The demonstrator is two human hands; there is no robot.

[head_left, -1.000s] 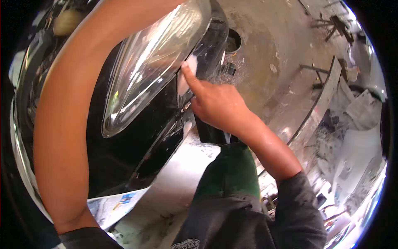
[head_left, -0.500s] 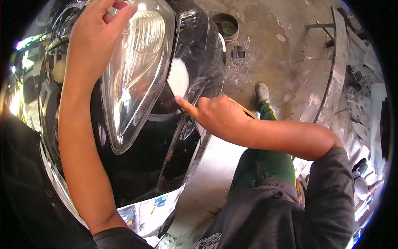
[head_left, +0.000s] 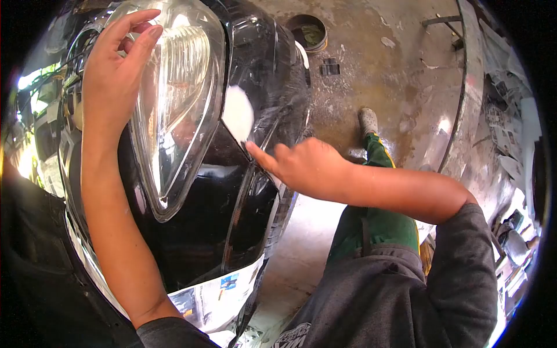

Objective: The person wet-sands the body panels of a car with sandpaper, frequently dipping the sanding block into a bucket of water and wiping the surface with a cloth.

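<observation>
One hand, the left [head_left: 113, 64], is positioned over the left side of the headlight [head_left: 180, 93], fingers loosely curved and thumb apart; released, nothing seen in it. Past the headlight's pointed end, a black panel [head_left: 194, 252] is noted, its far edge bordered by newspaper [head_left: 220, 293]. Immediately right of the headlight, across the seam, a white patch [head_left: 238, 113] sits on the black bodywork. The right hand [head_left: 310, 168] is right of the headlight's narrow end: index finger extended, tip at the patch's lower end, other fingers folded. Its palm is hidden, so whether it grasps anything cannot be told. Well right of the headlight, across the floor [head_left: 406, 87], is a long board [head_left: 471, 75]. In this report's judgement, the step in hand is a fingertip check or touch at the patch's border; the next move calls for light, steady finger control along that seam.
</observation>
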